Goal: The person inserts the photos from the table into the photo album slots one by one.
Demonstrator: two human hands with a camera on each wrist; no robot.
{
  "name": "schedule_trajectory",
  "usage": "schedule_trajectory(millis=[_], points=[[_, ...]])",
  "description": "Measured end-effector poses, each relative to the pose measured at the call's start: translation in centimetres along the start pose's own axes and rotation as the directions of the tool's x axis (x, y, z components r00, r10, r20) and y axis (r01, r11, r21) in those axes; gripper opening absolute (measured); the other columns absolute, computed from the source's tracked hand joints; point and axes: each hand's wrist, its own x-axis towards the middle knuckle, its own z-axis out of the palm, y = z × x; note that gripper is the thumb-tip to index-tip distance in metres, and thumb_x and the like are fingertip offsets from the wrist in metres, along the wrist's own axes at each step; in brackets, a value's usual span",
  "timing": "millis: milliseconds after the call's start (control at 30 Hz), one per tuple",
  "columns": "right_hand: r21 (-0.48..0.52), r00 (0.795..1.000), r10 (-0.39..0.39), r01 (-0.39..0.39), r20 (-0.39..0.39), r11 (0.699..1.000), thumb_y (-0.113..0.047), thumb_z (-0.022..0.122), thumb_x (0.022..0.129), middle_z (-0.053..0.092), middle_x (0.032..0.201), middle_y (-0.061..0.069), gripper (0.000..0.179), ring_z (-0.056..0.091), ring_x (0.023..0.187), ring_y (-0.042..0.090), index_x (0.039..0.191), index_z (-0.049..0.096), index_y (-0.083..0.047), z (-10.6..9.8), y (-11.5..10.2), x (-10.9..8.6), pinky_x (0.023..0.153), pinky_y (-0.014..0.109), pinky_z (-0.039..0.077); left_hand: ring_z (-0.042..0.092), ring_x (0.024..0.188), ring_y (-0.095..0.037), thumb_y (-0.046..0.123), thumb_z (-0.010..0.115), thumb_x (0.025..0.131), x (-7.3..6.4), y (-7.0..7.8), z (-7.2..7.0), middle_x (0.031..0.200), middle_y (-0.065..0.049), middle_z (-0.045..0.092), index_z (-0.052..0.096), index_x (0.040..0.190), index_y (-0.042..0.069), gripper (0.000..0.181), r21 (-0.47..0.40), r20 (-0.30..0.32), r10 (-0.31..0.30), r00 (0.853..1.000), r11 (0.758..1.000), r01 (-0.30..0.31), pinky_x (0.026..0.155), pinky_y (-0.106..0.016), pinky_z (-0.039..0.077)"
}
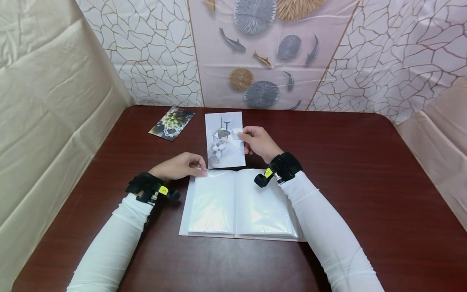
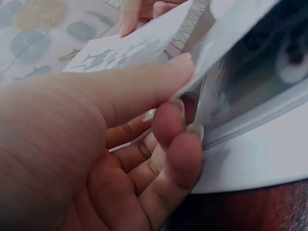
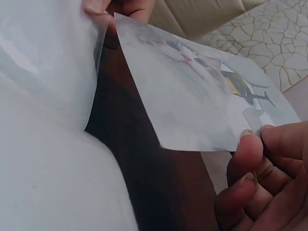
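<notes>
An open photo album (image 1: 213, 202) with clear plastic pockets lies in front of me. My left hand (image 1: 179, 166) pinches the top left corner of its left page; in the left wrist view, thumb and fingertips are at the edge of the clear pocket (image 2: 204, 55). Between the thumb and fingers of my right hand (image 1: 260, 142) is a pale photo print (image 1: 223, 156) with a cat on it, gripped by its right edge. The print stands just beyond the album's top edge, one lower corner close to my left fingertips in the right wrist view.
A second print (image 1: 172, 123), showing a green plant, lies at the back left of the dark red table (image 1: 365, 182). Patterned cloth (image 1: 157, 52) hangs behind the table, with plain cream cloth (image 1: 40, 121) at the left side.
</notes>
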Motion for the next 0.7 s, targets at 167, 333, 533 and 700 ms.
schedule_trajectory(millis=[167, 333, 533, 700], points=[[-0.017, 1.000, 0.008, -0.008, 0.010, 1.000, -0.024, 0.054, 0.106, 0.052, 0.077, 0.004, 0.020, 0.054, 0.058, 0.014, 0.110, 0.064, -0.006, 0.2, 0.1, 0.3, 0.059, 0.024, 0.043, 0.041, 0.063, -0.012, 0.014, 0.069, 0.097, 0.0, -0.8, -0.3, 0.066, 0.002, 0.048, 0.068, 0.094, 0.005, 0.010, -0.070, 0.002, 0.014, 1.000, 0.997, -0.014, 0.064, -0.025, 0.038], [-0.021, 0.999, 0.018, -0.017, 0.028, 1.000, -0.024, 0.054, 0.106, 0.053, 0.076, 0.003, 0.020, 0.054, 0.060, 0.015, 0.112, 0.064, -0.007, 0.3, 0.2, 0.5, 0.061, 0.026, 0.044, 0.039, 0.062, -0.011, 0.013, 0.069, 0.097, 0.0, -1.0, -0.4, 0.065, 0.003, 0.044, 0.067, 0.094, 0.004, 0.010, -0.119, 0.009, 0.008, 1.000, 0.993, -0.007, 0.064, -0.025, 0.036], [-0.017, 0.998, 0.029, -0.029, 0.057, 0.999, -0.023, 0.055, 0.106, 0.052, 0.074, 0.002, 0.019, 0.053, 0.062, 0.018, 0.110, 0.064, -0.008, 0.8, 0.2, 0.7, 0.063, 0.028, 0.044, 0.040, 0.064, -0.011, 0.015, 0.070, 0.097, 0.1, -1.2, -0.3, 0.065, 0.004, 0.043, 0.066, 0.096, 0.003, 0.012, -0.157, 0.004, -0.002, 1.000, 0.988, 0.003, 0.065, -0.026, 0.037], [-0.019, 0.996, 0.041, -0.039, 0.081, 0.999, -0.023, 0.056, 0.106, 0.052, 0.072, 0.002, 0.017, 0.054, 0.062, 0.019, 0.107, 0.063, -0.008, 1.4, 0.1, 0.8, 0.064, 0.030, 0.044, 0.047, 0.069, -0.010, 0.014, 0.071, 0.096, 0.2, -1.4, -0.1, 0.070, 0.005, 0.052, 0.064, 0.092, 0.003, 0.014, -0.198, -0.017, -0.019, 1.000, 0.980, 0.015, 0.066, -0.024, 0.041]])
